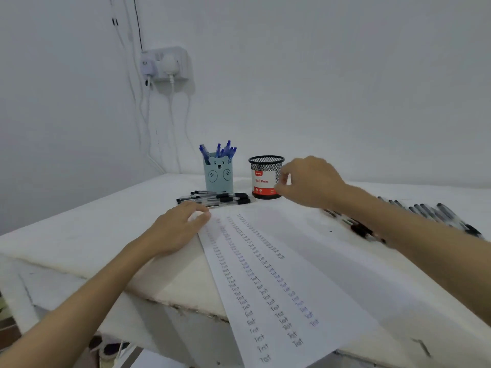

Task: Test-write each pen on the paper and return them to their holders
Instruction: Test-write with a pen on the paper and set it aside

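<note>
Flat, dim, bluish light, no glare, soft shadows only. Wide-angle bends table edge point(186, 304) near frame borders. Motion blur on right hand point(310, 181) and pens point(430, 216) right of it; overall soft, low-contrast

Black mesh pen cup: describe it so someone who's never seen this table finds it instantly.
On the white table, look along the far edge by the wall, past the top of the long paper covered in "Test" scribbles. Two holders stand there side by side. The black mesh cup is the right one, with a red and white "Ball Pens" label, unlike the light blue bear-face holder full of blue pens.
</note>
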Demonstrator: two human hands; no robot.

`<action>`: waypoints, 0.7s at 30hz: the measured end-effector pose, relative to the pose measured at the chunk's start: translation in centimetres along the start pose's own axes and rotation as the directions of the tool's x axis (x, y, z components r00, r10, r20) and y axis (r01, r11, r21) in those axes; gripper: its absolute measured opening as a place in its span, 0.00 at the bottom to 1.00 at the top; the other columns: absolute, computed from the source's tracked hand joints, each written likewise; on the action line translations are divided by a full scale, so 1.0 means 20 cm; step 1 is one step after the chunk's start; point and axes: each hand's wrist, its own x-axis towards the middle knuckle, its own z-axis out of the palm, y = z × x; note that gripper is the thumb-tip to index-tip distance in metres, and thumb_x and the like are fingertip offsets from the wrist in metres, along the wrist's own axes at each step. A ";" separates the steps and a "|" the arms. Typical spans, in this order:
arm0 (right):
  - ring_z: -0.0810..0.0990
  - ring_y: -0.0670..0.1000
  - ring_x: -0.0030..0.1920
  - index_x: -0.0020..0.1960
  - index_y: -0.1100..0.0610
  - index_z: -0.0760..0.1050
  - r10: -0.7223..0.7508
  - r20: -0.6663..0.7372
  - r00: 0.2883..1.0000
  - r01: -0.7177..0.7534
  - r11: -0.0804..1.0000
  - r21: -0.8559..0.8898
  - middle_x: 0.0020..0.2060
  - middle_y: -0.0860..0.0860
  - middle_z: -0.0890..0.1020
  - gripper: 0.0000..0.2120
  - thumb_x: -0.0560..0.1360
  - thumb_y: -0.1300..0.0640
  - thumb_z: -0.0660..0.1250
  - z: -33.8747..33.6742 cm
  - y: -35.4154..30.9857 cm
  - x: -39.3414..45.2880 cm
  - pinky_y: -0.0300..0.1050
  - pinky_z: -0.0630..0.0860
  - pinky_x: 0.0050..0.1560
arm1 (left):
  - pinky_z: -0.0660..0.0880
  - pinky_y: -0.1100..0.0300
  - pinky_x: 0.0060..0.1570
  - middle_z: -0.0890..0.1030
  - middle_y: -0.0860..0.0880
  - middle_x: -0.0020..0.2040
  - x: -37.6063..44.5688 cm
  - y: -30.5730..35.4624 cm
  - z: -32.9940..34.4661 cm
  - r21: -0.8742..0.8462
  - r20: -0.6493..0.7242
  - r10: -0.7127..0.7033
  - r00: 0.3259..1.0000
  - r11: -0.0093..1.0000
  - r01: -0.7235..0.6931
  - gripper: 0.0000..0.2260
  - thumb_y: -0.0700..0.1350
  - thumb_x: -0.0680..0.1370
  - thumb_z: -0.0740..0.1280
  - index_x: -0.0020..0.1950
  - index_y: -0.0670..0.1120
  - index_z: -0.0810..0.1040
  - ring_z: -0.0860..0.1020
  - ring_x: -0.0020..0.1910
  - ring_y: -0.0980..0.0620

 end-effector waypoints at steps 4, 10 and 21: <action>0.79 0.57 0.48 0.50 0.61 0.80 -0.114 0.178 0.978 0.095 0.989 0.110 0.48 0.56 0.82 0.11 0.74 0.58 0.61 0.11 -0.18 0.25 0.47 0.77 0.46 | 0.62 0.64 0.58 0.73 0.57 0.63 0.00 -0.10 -0.05 -0.054 -0.004 0.048 0.999 0.997 -0.048 0.10 0.52 0.80 0.60 0.60 0.55 0.74 0.70 0.63 0.58; 0.75 0.56 0.57 0.64 0.60 0.72 -0.205 0.315 0.927 0.210 0.978 0.020 0.59 0.58 0.74 0.17 0.76 0.60 0.58 0.39 -0.36 0.42 0.47 0.75 0.53 | 0.65 0.63 0.64 0.75 0.61 0.58 0.01 -0.21 0.00 -0.037 -0.017 0.099 0.995 0.994 -0.099 0.09 0.54 0.78 0.63 0.57 0.56 0.75 0.72 0.59 0.61; 0.72 0.55 0.56 0.60 0.64 0.71 -0.348 0.165 0.923 0.375 0.910 -0.176 0.55 0.59 0.76 0.14 0.75 0.68 0.60 0.59 -0.41 0.49 0.46 0.72 0.53 | 0.65 0.59 0.65 0.73 0.62 0.59 0.03 -0.24 0.02 -0.017 0.000 0.092 0.996 0.996 -0.092 0.11 0.57 0.78 0.62 0.57 0.56 0.74 0.70 0.60 0.60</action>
